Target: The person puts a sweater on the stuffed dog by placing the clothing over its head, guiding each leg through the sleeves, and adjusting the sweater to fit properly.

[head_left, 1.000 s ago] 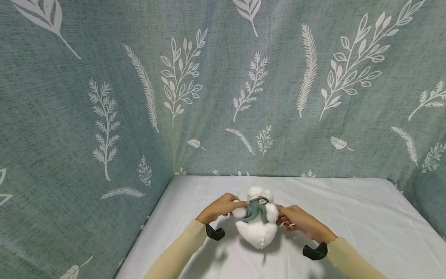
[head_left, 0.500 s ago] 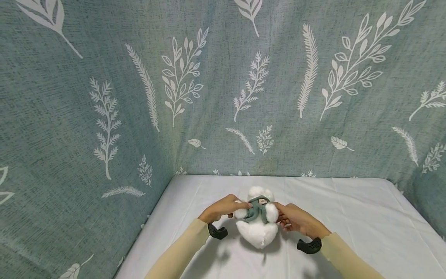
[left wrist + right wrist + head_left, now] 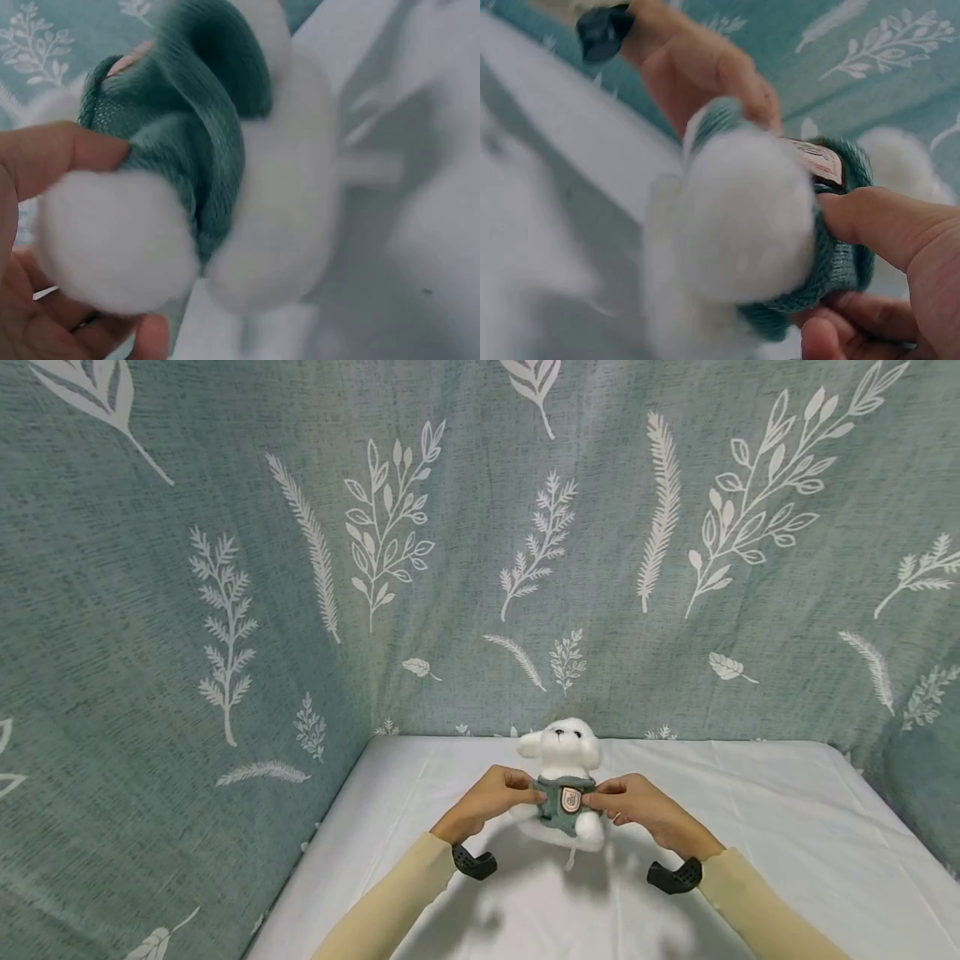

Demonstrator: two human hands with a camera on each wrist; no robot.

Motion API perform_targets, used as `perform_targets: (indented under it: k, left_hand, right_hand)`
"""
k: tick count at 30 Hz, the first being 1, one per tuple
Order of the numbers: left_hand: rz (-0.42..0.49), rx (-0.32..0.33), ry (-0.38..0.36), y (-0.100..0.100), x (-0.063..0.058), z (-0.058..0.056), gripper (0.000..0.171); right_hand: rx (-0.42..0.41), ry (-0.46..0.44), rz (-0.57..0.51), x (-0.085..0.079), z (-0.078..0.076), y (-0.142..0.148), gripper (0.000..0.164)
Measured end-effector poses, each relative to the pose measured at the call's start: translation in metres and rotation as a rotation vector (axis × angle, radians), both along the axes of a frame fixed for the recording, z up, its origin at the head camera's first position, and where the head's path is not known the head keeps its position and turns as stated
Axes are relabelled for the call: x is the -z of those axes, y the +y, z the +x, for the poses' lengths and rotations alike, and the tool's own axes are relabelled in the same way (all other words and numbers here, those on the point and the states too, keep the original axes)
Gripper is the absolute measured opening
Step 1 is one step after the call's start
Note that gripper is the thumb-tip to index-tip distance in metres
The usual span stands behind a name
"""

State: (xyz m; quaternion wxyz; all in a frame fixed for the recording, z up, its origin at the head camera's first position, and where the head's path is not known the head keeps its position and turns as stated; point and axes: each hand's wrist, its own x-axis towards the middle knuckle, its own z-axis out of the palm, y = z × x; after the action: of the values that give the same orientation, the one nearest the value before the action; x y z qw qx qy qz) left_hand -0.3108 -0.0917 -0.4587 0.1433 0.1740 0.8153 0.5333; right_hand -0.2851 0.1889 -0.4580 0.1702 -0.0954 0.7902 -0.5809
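- My left grip [image 3: 486, 799] is pinching the green knit garment [image 3: 553, 810] on the white plush toy [image 3: 562, 768], thumb on its front.
- The toy is sitting between my two grips, head toward the leafy curtain [image 3: 450, 568]; I'm not managing to tell whether it is touching the white cloth [image 3: 540, 927] below.
- Its pale patch [image 3: 572, 799] is showing between my thumbs.
- My right grip [image 3: 648, 807] is pinching the garment's other side, beside the patch.

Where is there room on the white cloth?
Free: white cloth between the right hand and leaf-patterned green curtain, plus a smaller patch left of the left hand. Crowded: the middle, where both hands hold the fluffy white plush toy.
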Motion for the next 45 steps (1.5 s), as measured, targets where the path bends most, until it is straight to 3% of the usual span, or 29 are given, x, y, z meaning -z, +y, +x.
perform_targets:
  k: [7,15,22,30,40,45]
  left_hand:
    - [0.047,-0.045,0.078,0.005,0.014,0.002,0.022]
    - [0.043,-0.093,0.087,0.01,0.027,0.006,0.028]
    - [0.038,-0.084,0.099,0.015,0.033,0.01,0.032]
    - [0.079,-0.064,0.087,0.018,0.042,0.015,0.03]
    - [0.135,-0.058,0.097,0.02,0.049,0.017,0.031]
    - [0.085,0.011,0.099,0.016,0.049,0.011,0.03]
  right_hand:
    - [0.053,0.184,0.096,0.012,0.003,-0.003,0.034]
    - [0.122,0.324,0.173,0.026,0.006,-0.004,0.032]
    - [0.138,0.417,0.276,0.034,0.005,-0.003,0.047]
    - [0.141,0.405,0.29,0.039,0.01,-0.003,0.057]
    - [0.145,0.377,0.272,0.042,0.01,-0.001,0.05]
    - [0.139,0.354,0.269,0.044,0.01,0.004,0.046]
